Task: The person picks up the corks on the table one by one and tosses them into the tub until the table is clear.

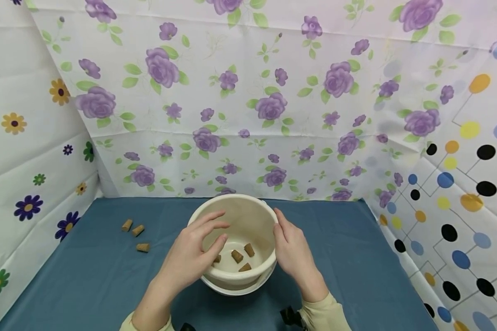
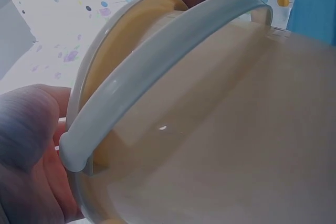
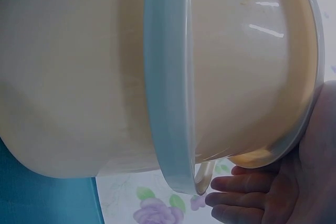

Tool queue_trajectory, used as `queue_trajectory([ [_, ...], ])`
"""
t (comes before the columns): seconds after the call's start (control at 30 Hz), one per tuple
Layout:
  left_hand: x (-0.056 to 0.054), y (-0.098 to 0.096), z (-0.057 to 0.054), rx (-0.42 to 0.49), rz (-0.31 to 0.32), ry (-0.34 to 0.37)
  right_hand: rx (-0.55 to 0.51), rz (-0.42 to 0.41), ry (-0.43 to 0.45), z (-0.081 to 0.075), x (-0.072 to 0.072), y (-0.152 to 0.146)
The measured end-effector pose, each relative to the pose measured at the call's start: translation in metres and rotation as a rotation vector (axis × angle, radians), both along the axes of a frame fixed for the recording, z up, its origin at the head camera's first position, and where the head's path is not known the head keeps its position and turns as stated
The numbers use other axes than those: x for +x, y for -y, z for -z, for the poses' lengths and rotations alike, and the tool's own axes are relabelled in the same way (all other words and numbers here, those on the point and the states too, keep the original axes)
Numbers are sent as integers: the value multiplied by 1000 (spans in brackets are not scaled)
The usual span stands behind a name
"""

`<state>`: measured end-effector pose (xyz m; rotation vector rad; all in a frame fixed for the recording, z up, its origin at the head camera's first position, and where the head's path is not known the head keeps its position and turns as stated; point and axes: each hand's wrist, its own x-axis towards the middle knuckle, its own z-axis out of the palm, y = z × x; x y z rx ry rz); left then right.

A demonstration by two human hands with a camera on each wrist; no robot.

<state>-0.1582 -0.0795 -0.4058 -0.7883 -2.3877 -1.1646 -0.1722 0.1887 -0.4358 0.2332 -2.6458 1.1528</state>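
A cream plastic bucket (image 1: 239, 277) stands between the two hands, its mouth facing up toward the head camera. Several tapered corks (image 1: 237, 256) lie on its bottom. My left hand (image 1: 193, 248) reaches across the bucket's left rim, fingers and thumb spread over the opening with nothing between them. On the other side, my right hand (image 1: 293, 248) rests against the rim; its fingers lie straight along the outside in the right wrist view. The bucket's pale handle (image 2: 157, 69) hangs down across the near side.
Left of the bucket, three more corks (image 1: 138, 230) lie on the blue tablecloth (image 1: 335, 276). Behind the table hangs a white cloth with purple roses (image 1: 271, 106). Patterned cloths (image 1: 459, 216) also close off the left and right sides.
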Motion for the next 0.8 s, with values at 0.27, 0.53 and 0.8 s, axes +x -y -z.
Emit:
queue_trajectory([
  [0.27, 1, 5, -5, 4, -8, -28, 10, 12, 12, -1, 0, 1],
  [0.53, 2, 16, -9, 4, -23, -83, 18, 17, 5, -2, 0, 1],
  [0.8, 4, 35, -3, 7, -72, -134, 16, 14, 6, -2, 0, 2],
])
